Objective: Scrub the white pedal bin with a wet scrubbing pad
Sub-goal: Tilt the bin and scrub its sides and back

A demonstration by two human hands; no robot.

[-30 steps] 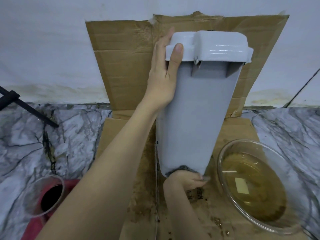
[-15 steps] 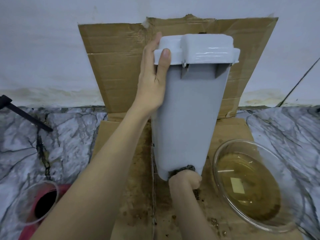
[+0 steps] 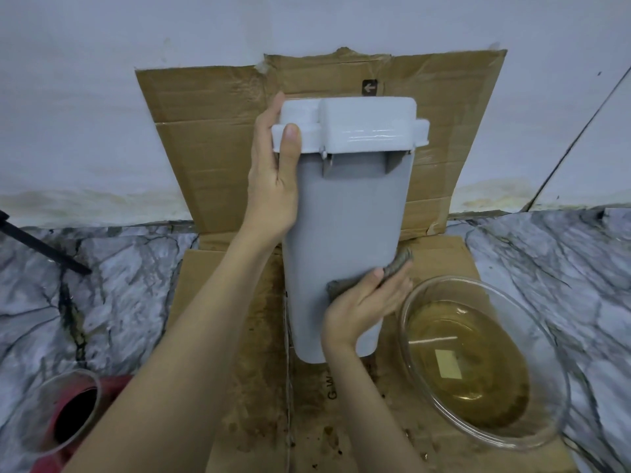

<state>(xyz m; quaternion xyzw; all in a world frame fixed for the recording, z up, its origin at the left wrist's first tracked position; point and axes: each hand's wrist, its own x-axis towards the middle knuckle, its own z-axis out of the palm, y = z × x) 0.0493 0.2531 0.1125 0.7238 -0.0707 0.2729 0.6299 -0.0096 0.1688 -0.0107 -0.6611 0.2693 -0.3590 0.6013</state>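
Note:
The white pedal bin (image 3: 345,213) stands upright on flattened cardboard, its lid closed and its back side toward me. My left hand (image 3: 273,172) grips the bin's upper left edge, thumb across the lid rim. My right hand (image 3: 367,302) lies flat on the lower part of the bin and presses a dark grey scrubbing pad (image 3: 397,262) against it. The pad sticks out past my fingertips at the bin's right edge; most of it is hidden under my palm.
A glass bowl (image 3: 553,397) of brownish water sits on the cardboard (image 3: 211,138) to the right of the bin. At bottom left stands a clear cup (image 3: 30,414) over a red object. A black bar (image 3: 44,247) lies on the marble floor at left. A wall rises behind.
My right hand has risen from the bin's bottom edge onto its back face, and now lies flat on the pad. The view has tilted down a little. My left hand keeps its hold.

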